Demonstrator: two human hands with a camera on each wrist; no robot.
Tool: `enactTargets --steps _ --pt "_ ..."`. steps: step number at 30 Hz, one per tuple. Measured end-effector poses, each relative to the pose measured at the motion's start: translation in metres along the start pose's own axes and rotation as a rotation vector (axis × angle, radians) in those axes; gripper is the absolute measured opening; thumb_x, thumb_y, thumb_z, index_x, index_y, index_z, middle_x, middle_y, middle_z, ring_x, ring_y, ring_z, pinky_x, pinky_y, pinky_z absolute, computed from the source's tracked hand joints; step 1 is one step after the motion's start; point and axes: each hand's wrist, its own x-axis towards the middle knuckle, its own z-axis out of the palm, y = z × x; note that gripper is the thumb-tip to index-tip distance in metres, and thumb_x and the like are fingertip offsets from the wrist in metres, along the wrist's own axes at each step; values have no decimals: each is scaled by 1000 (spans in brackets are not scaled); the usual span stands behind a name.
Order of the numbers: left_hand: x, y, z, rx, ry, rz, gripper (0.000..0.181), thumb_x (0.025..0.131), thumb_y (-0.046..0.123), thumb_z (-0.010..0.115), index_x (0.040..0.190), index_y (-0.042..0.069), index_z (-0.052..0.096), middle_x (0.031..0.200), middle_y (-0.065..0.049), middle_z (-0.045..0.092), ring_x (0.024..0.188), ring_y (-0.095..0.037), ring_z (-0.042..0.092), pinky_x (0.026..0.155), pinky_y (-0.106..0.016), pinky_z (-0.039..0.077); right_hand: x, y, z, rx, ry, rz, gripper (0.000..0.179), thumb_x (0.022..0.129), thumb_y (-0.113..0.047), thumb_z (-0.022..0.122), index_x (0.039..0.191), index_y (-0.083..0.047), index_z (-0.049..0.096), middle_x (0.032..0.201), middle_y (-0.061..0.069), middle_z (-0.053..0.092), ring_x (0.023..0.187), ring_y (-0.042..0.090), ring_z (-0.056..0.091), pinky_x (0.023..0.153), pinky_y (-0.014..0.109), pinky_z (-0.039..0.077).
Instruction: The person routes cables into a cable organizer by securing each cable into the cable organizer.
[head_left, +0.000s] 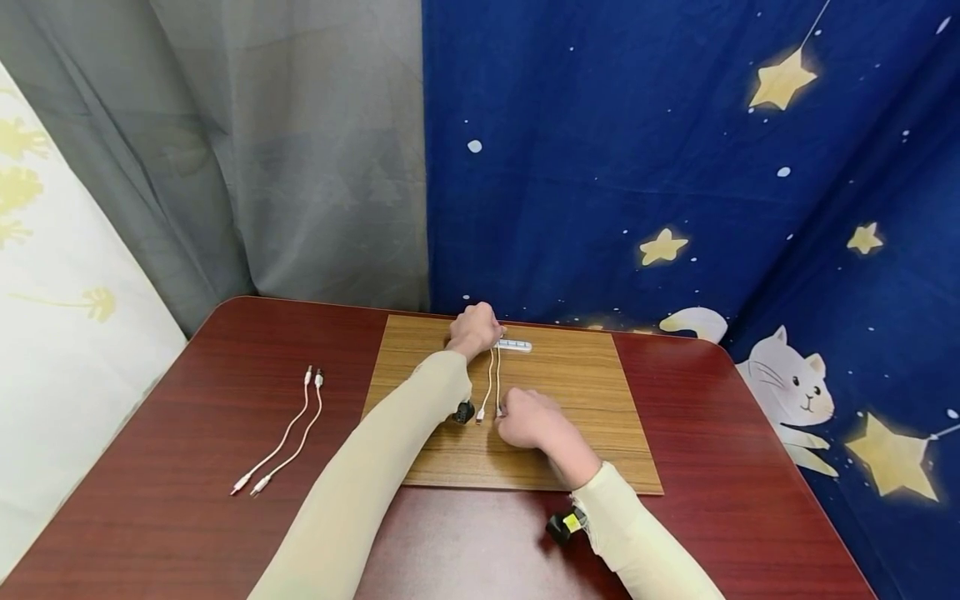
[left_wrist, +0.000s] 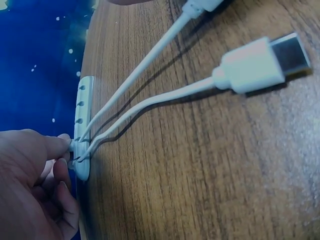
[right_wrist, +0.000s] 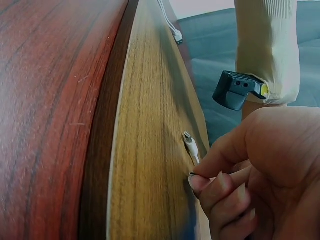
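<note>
White cables (left_wrist: 172, 94), slim, metal-tipped, in slotted clip (left_wrist: 86, 112); left hand (head_left: 476, 327), right hand (head_left: 531, 419) each pinching cable end.

The cables (left_wrist: 195, 88) look like smooth plastic with shiny metal tips (left_wrist: 291, 54); the table (head_left: 450, 542) looks like glossy wood.

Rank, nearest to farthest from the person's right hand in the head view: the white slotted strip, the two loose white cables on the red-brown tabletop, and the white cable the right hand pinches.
1. Pinched white cable: its near end is in the right hand.
2. White slotted strip: ahead, near the wood-grain board's far edge.
3. Two loose white cables: off to the left.
</note>
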Motion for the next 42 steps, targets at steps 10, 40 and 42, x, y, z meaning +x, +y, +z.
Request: enactTargets --steps 10,40,42 --pt "1 -2 0 -22 -10 -13 24 98 33 71 82 16 68 84 0 65 78 -20 62 74 -42 51 1 -5 2 25 3 -13 35 92 -18 65 64 -16 44 61 1 38 55 18 43 53 36 36" --pt "-20 -42 -37 -196 -49 -27 34 97 38 63 73 14 55 63 0 53 63 -19 54 62 -32 37 1 1 0 266 107 -176 28 92 -25 73 69 -16 60 64 -5 55 61 15 51 59 34 42" --pt "-23 -45 -41 -218 -76 -21 35 98 37 63 74 13 56 62 -1 55 63 -21 56 62 -31 38 1 0 -1 283 99 -195 26 93 -24 73 71 -17 61 65 -6 56 62 14 52 61 34 43"
